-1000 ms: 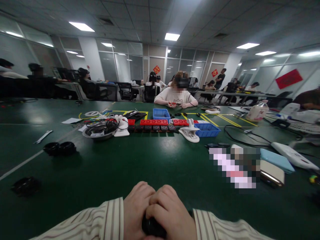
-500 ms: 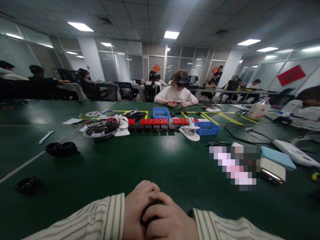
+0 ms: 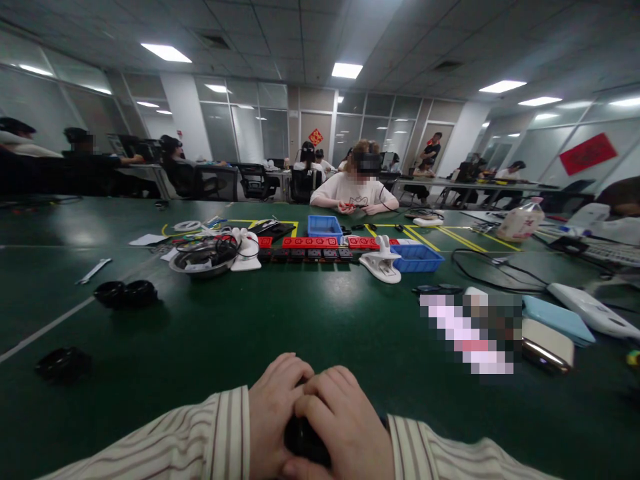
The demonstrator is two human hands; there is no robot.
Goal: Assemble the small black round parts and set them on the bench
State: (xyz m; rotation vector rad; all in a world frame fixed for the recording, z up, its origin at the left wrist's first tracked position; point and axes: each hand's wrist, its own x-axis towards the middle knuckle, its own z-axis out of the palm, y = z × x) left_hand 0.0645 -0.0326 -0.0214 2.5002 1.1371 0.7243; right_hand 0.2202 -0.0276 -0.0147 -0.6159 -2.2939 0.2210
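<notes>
At the near edge of the green table [image 3: 240,333], my left hand [image 3: 275,407] curls round the left side of a dark, smooth black object [image 3: 306,441]. My right hand [image 3: 350,420] grips the same object from the right, its fingers bent over the top. Both hands are closed and touch each other at the fingertips. Most of the object lies hidden under the fingers and palms, so its kind cannot be told. Off to the left on the tabletop are a joined pair of glossy black round parts [image 3: 125,294] and another black round part [image 3: 63,365].
Across the middle stand red power-strip parts [image 3: 310,243], a metal bowl [image 3: 203,267] with cables, white clip bases [image 3: 383,263] and blue bins [image 3: 415,258]. A light blue case [image 3: 557,320] and a cream device [image 3: 547,343] lie right. A co-worker [image 3: 355,190] sits opposite.
My right hand has shifted up and turned, with its fingers now further over the black object. More of the object shows between the hands. The camera view has moved slightly.
</notes>
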